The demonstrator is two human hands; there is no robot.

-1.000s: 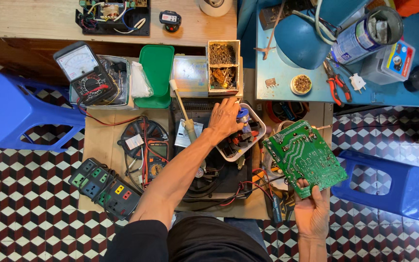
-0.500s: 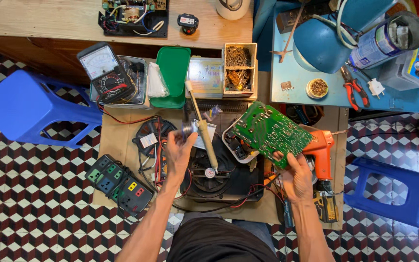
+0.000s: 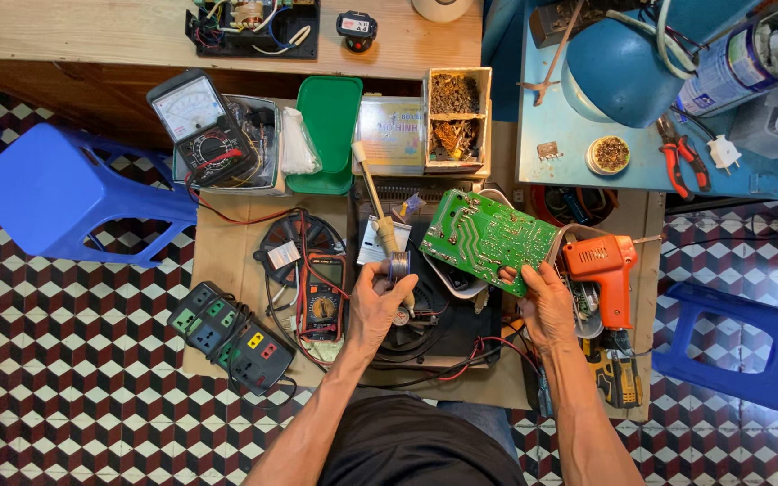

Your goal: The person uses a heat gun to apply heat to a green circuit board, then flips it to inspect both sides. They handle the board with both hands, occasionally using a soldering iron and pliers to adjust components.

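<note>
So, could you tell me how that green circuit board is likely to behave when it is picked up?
The circuit board probably stays stiff: the right hand grips one edge and it juts out flat. It looks light, since fingers alone carry it. Its solder side seems delicate, so edges are likely safest.

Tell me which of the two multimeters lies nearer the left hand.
The small orange-edged digital multimeter, flat on the cardboard just beside the left hand. The black analog multimeter with the needle dial sits farther off, atop the clear box.

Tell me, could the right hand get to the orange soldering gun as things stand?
Probably not at once: the right hand is holding the green circuit board. The orange soldering gun lies uncovered just beside it, though.
</note>
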